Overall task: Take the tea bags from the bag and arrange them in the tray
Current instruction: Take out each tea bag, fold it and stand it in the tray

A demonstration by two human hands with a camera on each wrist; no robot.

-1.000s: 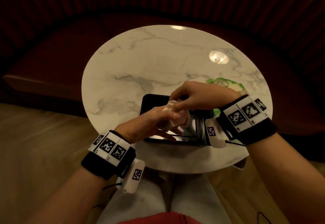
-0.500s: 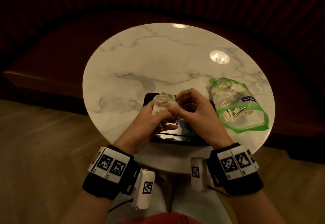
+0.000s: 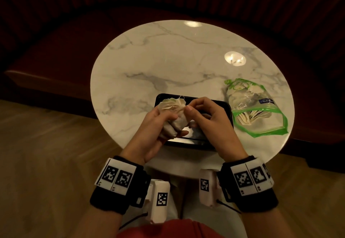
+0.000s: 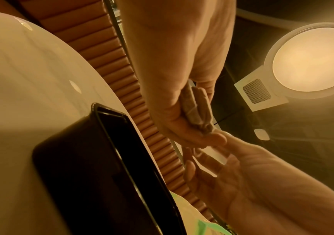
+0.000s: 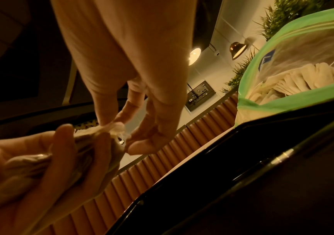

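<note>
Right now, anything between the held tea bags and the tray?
Nothing visible. The left hand grips the bunch of tea bags directly above the black tray, while the right hand pinches its top. What shows of the tray floor looks bare; the hands hide much of it.

wrists: black bands (image 3: pixel 119 196), white square-code tags | white camera pods (image 3: pixel 160 200), thin black cables

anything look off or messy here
Nothing spilled or damaged. The zip bag lies crumpled and open beside the black tray. The left hand grips a bunched clump of tea bags; the right hand pinches its top.
</note>
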